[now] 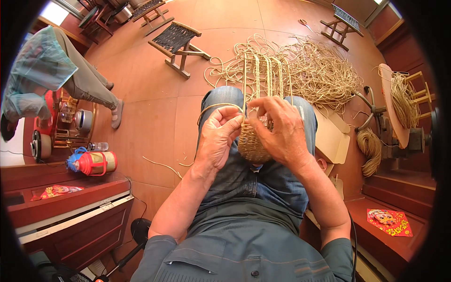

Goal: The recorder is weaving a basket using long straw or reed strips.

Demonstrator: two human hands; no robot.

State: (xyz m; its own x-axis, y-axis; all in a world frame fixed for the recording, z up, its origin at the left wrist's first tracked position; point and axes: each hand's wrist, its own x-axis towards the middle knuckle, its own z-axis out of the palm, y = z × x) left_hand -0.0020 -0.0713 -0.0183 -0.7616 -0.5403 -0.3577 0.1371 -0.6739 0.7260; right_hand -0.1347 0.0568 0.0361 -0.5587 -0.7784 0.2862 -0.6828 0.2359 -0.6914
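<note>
A tan woven straw-cord piece, rounded at its near end, sits between my knees. Long parallel cord strands stretch away from it. At its left edge my left hand is closed, thumb and forefinger pinching a thin cord that loops over my left knee. My right hand arches over the weave's right side. Its thumb lies against the weaving and its forefinger bends over the strands, with a gap between the two tips. The other right fingertips are partly hidden.
Beyond my knees lies a big tangle of cord. Low woven-seat stools stand ahead; scissors lie on the floor. At right are a cardboard box and a hanging cord bundle. A person's leg and a red thermos are left.
</note>
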